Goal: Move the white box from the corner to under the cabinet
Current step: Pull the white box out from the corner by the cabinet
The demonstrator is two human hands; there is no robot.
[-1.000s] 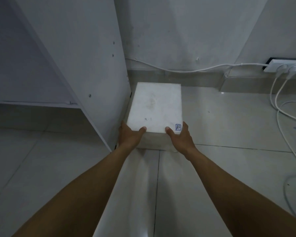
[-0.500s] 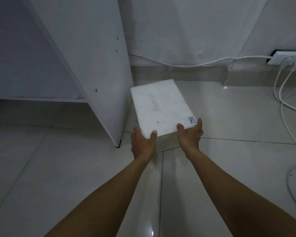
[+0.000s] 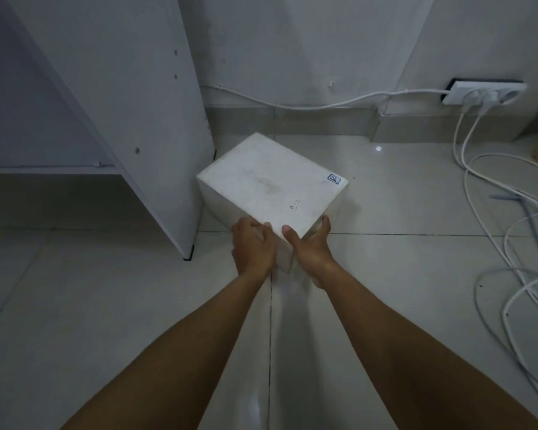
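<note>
Both hands grip the white box [image 3: 271,184] at its near corner: left hand [image 3: 253,248] and right hand [image 3: 311,249], fingertips hidden behind box. Box sits angled on floor [image 3: 106,305] beside cabinet [image 3: 137,88] side panel; underside contact unclear.

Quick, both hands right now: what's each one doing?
Left hand: closed on the white box, near corner.
Right hand: closed on the same box.
</note>
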